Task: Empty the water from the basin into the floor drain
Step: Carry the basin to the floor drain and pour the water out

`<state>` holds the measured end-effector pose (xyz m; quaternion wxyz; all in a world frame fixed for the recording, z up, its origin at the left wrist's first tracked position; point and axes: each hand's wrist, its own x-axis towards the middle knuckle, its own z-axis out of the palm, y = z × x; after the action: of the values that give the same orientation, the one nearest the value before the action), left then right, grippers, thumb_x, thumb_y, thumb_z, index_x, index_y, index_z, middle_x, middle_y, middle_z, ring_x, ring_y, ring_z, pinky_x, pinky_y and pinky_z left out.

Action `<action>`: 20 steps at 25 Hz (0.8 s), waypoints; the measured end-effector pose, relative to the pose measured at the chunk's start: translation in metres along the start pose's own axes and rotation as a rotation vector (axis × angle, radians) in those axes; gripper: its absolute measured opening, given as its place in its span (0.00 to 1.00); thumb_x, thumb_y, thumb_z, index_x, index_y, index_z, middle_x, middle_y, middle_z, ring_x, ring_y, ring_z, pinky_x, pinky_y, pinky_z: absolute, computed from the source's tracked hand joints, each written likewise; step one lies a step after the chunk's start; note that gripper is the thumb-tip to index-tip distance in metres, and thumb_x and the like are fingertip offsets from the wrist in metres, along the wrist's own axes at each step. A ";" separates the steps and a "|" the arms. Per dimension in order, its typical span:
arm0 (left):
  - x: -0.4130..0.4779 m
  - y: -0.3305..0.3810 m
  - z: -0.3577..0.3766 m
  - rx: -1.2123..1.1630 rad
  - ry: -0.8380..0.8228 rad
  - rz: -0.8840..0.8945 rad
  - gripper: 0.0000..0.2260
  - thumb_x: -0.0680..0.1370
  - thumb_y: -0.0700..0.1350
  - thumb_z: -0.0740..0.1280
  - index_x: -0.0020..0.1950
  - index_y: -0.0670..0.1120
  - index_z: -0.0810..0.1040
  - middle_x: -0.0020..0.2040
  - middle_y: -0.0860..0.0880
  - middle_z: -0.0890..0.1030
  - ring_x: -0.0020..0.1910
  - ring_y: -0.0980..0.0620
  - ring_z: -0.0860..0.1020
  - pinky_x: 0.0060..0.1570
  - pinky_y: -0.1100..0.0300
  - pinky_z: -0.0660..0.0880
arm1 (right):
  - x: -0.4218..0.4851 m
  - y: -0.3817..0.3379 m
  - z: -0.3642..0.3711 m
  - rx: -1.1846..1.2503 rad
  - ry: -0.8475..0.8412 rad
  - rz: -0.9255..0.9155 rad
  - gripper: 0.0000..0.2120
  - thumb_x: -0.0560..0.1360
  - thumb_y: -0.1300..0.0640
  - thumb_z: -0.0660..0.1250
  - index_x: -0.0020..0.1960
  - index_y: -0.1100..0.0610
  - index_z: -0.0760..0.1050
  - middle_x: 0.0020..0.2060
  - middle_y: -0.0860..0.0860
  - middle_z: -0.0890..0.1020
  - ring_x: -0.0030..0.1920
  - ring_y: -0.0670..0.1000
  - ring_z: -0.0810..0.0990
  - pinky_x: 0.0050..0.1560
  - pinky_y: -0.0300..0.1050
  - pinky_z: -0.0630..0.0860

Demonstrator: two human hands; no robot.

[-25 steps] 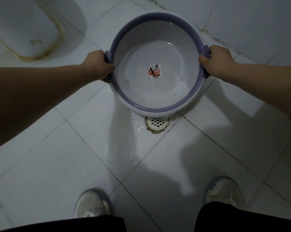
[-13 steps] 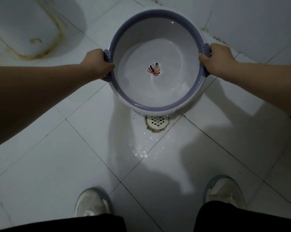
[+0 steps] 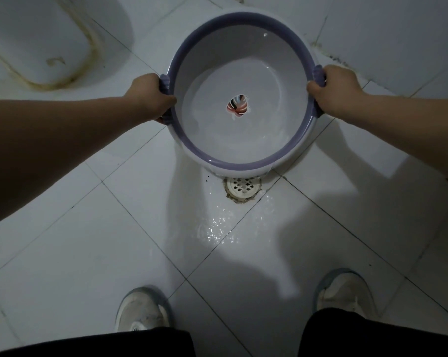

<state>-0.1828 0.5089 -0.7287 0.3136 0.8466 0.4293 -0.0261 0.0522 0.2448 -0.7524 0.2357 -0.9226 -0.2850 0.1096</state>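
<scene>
Basin of white plastic with a purple rim, round and wide, is held off the floor between both hands and tipped toward the person, its near edge lowest and sitting directly above the floor drain. The left hand is clenched around the purple handle on the basin's left side, thumb over the rim; the right hand is clenched around the matching handle on the right side in the same way. Inside the basin a shallow pool of water lies against the lower, near wall, and a multicoloured leaf-shaped decal marks the middle of the bottom. A thin sheet of water spills over the near rim onto the round white grated drain, which is set where the tile joints meet. Glinting wet splashes spread over the white tiles just on the near side of the drain. A stained white squat toilet occupies the upper left corner. At the bottom edge, two white sneakers, the left sneaker and the right sneaker, stand well apart, below dark trouser legs.
</scene>
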 end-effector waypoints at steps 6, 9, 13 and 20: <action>0.000 -0.002 0.000 -0.006 0.007 0.000 0.11 0.78 0.41 0.66 0.59 0.38 0.74 0.49 0.41 0.79 0.35 0.47 0.81 0.33 0.56 0.80 | 0.001 0.001 0.001 -0.025 0.013 -0.015 0.07 0.78 0.54 0.60 0.47 0.58 0.68 0.43 0.56 0.73 0.42 0.53 0.71 0.41 0.39 0.62; 0.000 -0.002 0.000 -0.002 0.008 -0.001 0.12 0.78 0.41 0.66 0.60 0.38 0.74 0.51 0.40 0.80 0.41 0.44 0.82 0.41 0.51 0.81 | 0.002 0.002 0.001 -0.033 0.011 -0.018 0.08 0.77 0.53 0.60 0.46 0.58 0.68 0.43 0.57 0.73 0.42 0.53 0.71 0.41 0.40 0.63; -0.001 -0.004 0.002 -0.027 -0.008 -0.011 0.13 0.78 0.40 0.66 0.62 0.38 0.73 0.52 0.39 0.80 0.39 0.45 0.82 0.35 0.55 0.81 | 0.003 0.003 0.002 -0.040 0.010 -0.020 0.09 0.77 0.53 0.60 0.45 0.59 0.68 0.43 0.56 0.73 0.42 0.53 0.71 0.42 0.41 0.63; -0.001 -0.007 0.002 -0.055 -0.011 -0.021 0.12 0.77 0.40 0.66 0.60 0.39 0.74 0.51 0.39 0.80 0.40 0.44 0.83 0.34 0.55 0.82 | 0.002 0.003 0.002 -0.055 0.012 -0.018 0.09 0.77 0.53 0.60 0.46 0.59 0.68 0.43 0.57 0.73 0.42 0.53 0.71 0.42 0.41 0.63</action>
<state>-0.1885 0.5096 -0.7338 0.3387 0.8329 0.4371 -0.0220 0.0544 0.2446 -0.7560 0.2128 -0.9269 -0.2947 0.0938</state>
